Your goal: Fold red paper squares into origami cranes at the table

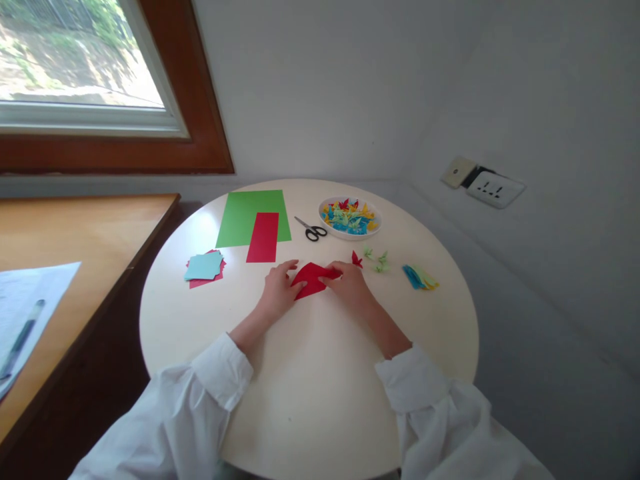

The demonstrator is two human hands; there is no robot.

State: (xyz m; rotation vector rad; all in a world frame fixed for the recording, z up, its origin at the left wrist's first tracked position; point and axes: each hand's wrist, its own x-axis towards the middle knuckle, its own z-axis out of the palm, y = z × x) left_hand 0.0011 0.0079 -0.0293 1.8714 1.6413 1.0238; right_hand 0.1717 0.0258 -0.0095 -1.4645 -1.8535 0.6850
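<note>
A red sheet of paper [311,279], partly folded, lies on the round white table between both hands. My left hand [281,288] holds its left edge, thumb on top and fingers curled behind. At the right side my right hand [349,280] pinches a raised part of the same paper between thumb and fingers. Just beyond the right hand sit a small red folded paper piece [357,259] and several pale green folded pieces [382,262]. The fingertips under the paper are hidden.
Scissors [312,230] with black handles lie beyond the paper, beside a white bowl [326,229] of colourful folded pieces. Further left are a green sheet [240,217], a red strip [263,237] and stacked small squares [204,265]. Blue and yellow strips [419,277] lie at right.
</note>
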